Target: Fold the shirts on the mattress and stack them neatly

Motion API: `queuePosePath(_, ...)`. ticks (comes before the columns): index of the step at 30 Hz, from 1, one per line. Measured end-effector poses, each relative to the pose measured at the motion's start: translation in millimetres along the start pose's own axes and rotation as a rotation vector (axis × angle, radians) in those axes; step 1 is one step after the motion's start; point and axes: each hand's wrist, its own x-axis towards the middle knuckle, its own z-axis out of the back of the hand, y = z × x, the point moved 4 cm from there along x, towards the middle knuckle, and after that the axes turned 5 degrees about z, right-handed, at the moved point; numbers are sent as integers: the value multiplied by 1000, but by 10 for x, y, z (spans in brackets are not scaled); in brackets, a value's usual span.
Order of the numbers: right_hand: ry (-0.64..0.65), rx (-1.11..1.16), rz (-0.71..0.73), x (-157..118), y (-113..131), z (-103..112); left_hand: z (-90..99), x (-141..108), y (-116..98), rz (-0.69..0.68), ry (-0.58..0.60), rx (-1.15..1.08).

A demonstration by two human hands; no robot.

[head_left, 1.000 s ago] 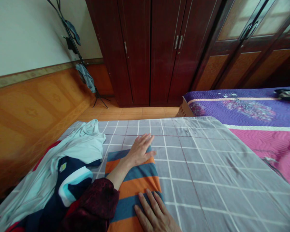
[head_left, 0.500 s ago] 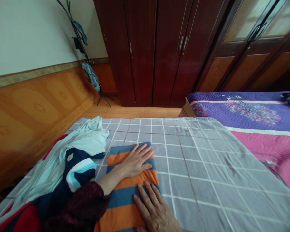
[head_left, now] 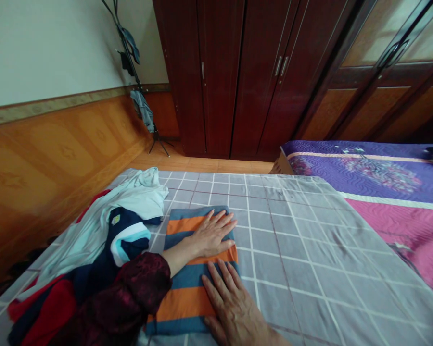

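Observation:
A folded garment with orange and grey-blue stripes (head_left: 185, 300) lies flat on the checked grey bedsheet (head_left: 285, 230). My left hand (head_left: 213, 233) rests palm down across its far part, fingers spread. Nearer to me, my right hand (head_left: 231, 302) lies flat on the garment's right edge, its fingers stretched out and pointing away. Neither hand grips anything. What kind of garment it is cannot be made out from the fold. Part of its left edge is hidden behind my dark red sleeve (head_left: 144, 283).
Left of the striped garment sits a loose heap of clothes (head_left: 90, 245), pale mint, navy and red. A coat stand (head_left: 135, 72) is in the far corner by a dark wooden wardrobe (head_left: 216, 96). A purple and pink bedspread (head_left: 393, 192) lies on the right.
The view has shifted slightly, so the garment's near edge now shows. Both hands stay flat on the striped garment in nearly the same places.

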Motion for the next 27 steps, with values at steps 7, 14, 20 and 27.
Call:
queuePosePath(7, -17, -46, -11, 28, 58, 117, 132, 145, 298, 189, -53, 30)
queuePosePath(14, -30, -92, 3, 42, 76, 127, 161, -1212, 328, 174, -19, 20)
queuePosePath(20, -83, -143, 8, 47, 95, 129, 305, -2280, 298, 652, -430, -200)
queuePosePath(27, -126, -209, 46, 55, 94, 89, 201, -2515, -173, 592, -482, -196)
